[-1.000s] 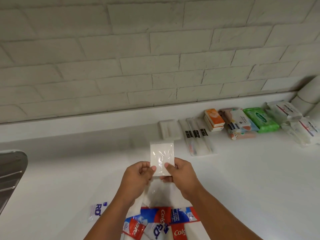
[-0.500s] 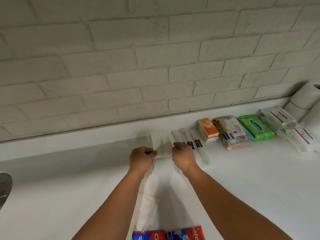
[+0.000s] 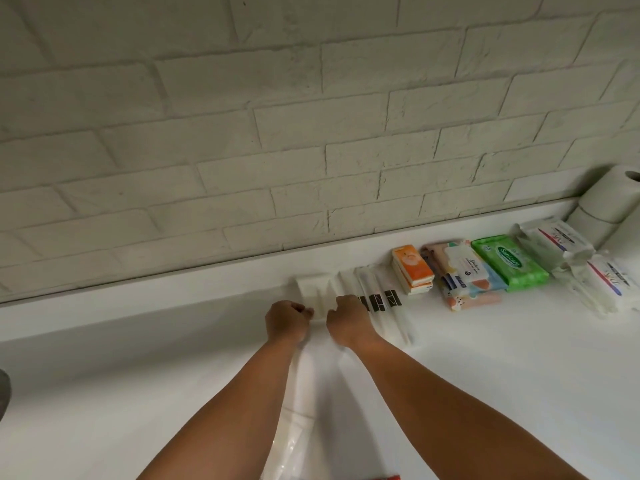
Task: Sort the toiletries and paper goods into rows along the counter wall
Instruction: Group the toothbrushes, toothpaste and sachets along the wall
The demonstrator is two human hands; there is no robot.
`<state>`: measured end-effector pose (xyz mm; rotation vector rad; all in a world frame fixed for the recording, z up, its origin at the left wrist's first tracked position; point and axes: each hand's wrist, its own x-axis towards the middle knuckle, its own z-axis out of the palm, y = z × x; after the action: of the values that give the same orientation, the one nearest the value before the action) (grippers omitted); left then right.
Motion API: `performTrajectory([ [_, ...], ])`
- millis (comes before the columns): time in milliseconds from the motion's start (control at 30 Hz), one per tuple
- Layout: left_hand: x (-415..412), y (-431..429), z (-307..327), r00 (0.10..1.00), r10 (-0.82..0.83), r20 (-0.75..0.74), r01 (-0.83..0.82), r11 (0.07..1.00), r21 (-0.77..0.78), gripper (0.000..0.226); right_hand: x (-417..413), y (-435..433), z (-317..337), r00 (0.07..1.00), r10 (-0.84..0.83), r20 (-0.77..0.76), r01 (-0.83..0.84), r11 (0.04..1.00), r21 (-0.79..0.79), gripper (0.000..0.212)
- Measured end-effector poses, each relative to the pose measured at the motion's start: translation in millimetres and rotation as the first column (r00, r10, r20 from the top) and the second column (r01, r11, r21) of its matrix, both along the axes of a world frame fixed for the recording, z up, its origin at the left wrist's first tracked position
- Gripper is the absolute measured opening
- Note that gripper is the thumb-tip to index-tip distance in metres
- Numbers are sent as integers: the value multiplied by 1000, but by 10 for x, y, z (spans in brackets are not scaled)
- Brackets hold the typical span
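Far left, near edge: grey sink rim (image 3: 3,389), cut off by frame. Next, white counter (image 3: 138,375) w/ low white ledge (image 3: 173,285) along its far side, under pale brick wall (image 3: 311,133). Ctr-left: left hand (image 3: 285,320), knuckles up, fingers curled, pinching near-left corner of white packet (image 3: 313,294). Packet lies flat on counter, far end at ledge, at left end of the row; white on white, so exact outline hard to tell. Just right of it: right hand (image 3: 348,318), fingers curled likewise on packet's near-right corner in a pinch, fingertips mostly hidden. Nearer, btwn and under forearms: clear plastic bag (image 3: 294,438), lying crumpled; red scrap (image 3: 388,477) of packaging at bottom frame edge. Row runs on to the right along ledge: 3 clear toothbrush packs (image 3: 384,299) w/ black labels, side by side, just beside packet, near-left part covered by right hand; orange tissue packs (image 3: 412,270), stacked; pastel wipes packs (image 3: 464,271), stacked, a bit askew; green wipes pack (image 3: 509,263), flat; 2 white tissue packs (image 3: 554,242) w/ red-blue print, one nearer than the other. Far right: paper rolls (image 3: 613,199), stacked against wall.
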<state>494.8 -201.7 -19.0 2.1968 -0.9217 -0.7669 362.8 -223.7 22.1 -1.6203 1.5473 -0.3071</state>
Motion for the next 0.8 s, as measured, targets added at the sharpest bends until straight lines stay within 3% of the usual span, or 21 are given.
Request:
performTrajectory([
  [267, 18, -23, 40, 999, -11, 52, 11, 1000, 10, 25, -79, -4, 51, 997, 66, -42, -67, 997, -23, 33],
  [433, -41, 197, 229, 993, -33, 117, 41, 997, -62, 33, -158, 131, 86, 971, 200, -132, -223, 956, -193, 42],
  [600, -159, 599, 471, 977, -97, 192, 119, 987, -105, 25, -189, 388, 128, 942, 331, -57, -334, 904, -268, 46],
  [800, -285, 1258, 524, 978, 7, 210, 20, 992, -127, 16, -337, 749, 129, 869, 495, 5, -475, 836, -274, 43],
])
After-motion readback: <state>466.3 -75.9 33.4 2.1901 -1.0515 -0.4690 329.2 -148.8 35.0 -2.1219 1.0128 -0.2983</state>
